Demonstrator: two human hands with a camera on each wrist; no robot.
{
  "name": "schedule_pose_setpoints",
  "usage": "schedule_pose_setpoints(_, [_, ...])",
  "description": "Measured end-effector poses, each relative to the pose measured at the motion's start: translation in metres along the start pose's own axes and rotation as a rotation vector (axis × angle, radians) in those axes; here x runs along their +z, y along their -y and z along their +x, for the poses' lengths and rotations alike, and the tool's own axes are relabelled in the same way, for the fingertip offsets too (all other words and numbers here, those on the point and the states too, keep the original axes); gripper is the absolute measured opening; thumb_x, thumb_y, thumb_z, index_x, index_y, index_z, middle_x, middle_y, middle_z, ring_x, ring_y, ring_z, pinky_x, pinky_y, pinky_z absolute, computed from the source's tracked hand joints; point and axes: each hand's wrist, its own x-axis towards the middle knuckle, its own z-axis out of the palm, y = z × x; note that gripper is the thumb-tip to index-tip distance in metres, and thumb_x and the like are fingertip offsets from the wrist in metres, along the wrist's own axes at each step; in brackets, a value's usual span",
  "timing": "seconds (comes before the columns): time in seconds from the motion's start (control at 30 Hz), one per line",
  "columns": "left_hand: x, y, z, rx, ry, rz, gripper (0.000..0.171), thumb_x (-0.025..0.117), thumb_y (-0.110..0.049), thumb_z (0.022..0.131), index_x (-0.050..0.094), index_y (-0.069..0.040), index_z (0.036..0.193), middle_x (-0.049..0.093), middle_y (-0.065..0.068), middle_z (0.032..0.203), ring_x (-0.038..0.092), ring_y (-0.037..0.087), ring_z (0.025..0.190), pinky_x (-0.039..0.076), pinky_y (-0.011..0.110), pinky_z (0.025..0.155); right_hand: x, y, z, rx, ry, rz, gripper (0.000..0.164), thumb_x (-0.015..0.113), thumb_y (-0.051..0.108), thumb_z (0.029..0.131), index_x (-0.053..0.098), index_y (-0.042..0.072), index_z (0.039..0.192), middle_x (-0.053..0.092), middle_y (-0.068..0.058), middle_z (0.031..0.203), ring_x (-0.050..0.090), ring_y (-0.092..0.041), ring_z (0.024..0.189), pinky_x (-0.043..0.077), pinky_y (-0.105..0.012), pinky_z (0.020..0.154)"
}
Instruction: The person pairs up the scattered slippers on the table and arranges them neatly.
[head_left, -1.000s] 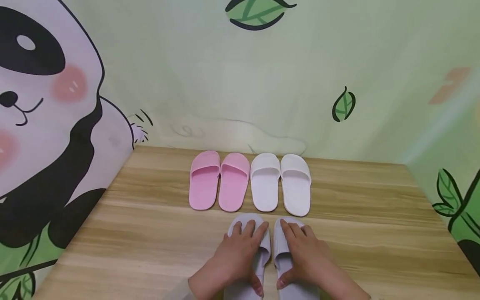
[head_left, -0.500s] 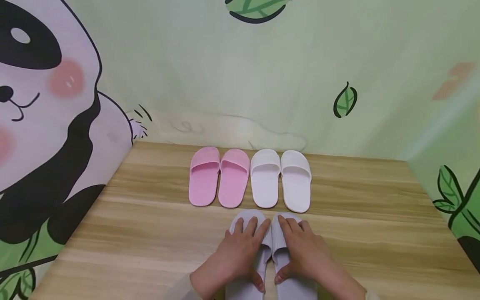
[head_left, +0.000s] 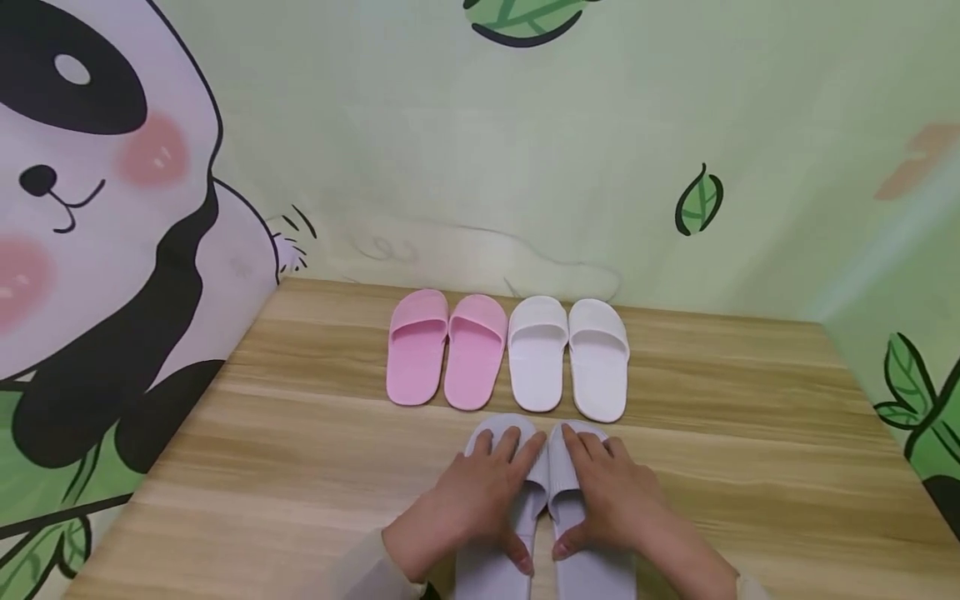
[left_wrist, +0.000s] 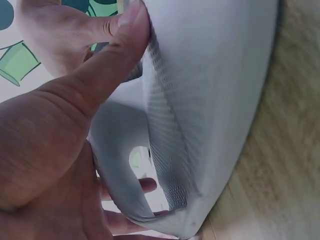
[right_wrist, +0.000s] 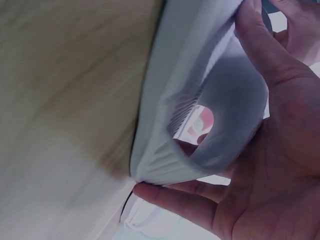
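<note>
In the head view, a pair of ridged pale grey slippers stands on the wood-grain floor, toes forward. My left hand holds the left grey slipper, fingers spread over its strap and thumb along the inner edge. On the right grey slipper my right hand has a mirrored hold. The left wrist view shows the left thumb on the footbed and fingertips past the strap's toe opening. In the right wrist view, one finger reaches along the strap's outer side near the floor. The heels run out of the head view.
Just beyond the grey pair, pink slippers and white slippers form one row along the back wall. A panda-printed wall bounds the left, a leaf-printed one the right. Wood-grain floor spreads on both sides.
The fronts of the grey slippers have come closer together, narrowing the gap between them; both hands moved inward with them. The pink and white pairs stay in place while the head view shifts slightly.
</note>
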Motion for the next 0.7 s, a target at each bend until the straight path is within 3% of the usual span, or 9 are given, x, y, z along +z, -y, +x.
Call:
schedule_pose_setpoints(0.17, [-0.002, 0.003, 0.006, -0.019, 0.024, -0.047, 0.148, 0.096, -0.069, 0.045, 0.022, -0.025, 0.166, 0.031, 0.013, 0.166, 0.039, 0.044, 0.146, 0.055, 0.062, 0.097, -0.001, -0.003, 0.004, 0.017, 0.035, 0.041, 0.149, 0.097, 0.067, 0.043, 0.031, 0.006, 0.162, 0.048, -0.014, 0.156, 0.048, -0.042, 0.134, 0.058, -0.058, 0.082])
schedule_pose_setpoints(0.4, [-0.004, 0.006, 0.009, -0.04, 0.053, -0.103, 0.148, 0.097, -0.065, 0.048, 0.018, -0.026, 0.166, 0.021, 0.016, 0.172, 0.029, 0.051, 0.152, 0.044, 0.073, 0.105, -0.001, -0.004, 0.007, -0.003, 0.031, 0.084, 0.148, 0.099, 0.062, 0.047, 0.027, 0.003, 0.163, 0.043, -0.022, 0.158, 0.045, -0.048, 0.137, 0.05, -0.062, 0.104])
schedule_pose_setpoints(0.53, [-0.006, 0.008, 0.01, -0.035, 0.043, -0.138, 0.149, 0.096, -0.066, 0.049, 0.015, -0.026, 0.167, 0.016, 0.017, 0.173, 0.027, 0.051, 0.153, 0.041, 0.077, 0.106, 0.001, -0.006, 0.006, -0.021, 0.018, 0.113, 0.147, 0.098, 0.061, 0.049, 0.027, 0.002, 0.162, 0.041, -0.025, 0.157, 0.042, -0.05, 0.14, 0.042, -0.064, 0.112])
schedule_pose_setpoints(0.7, [-0.012, 0.013, 0.011, -0.006, -0.001, -0.155, 0.139, 0.089, -0.071, 0.061, 0.015, -0.022, 0.167, 0.019, 0.017, 0.172, 0.031, 0.05, 0.152, 0.041, 0.073, 0.11, -0.002, -0.01, 0.002, -0.047, 0.008, 0.205, 0.143, 0.096, 0.063, 0.055, 0.025, 0.0, 0.163, 0.034, -0.028, 0.163, 0.034, -0.052, 0.147, 0.034, -0.068, 0.117])
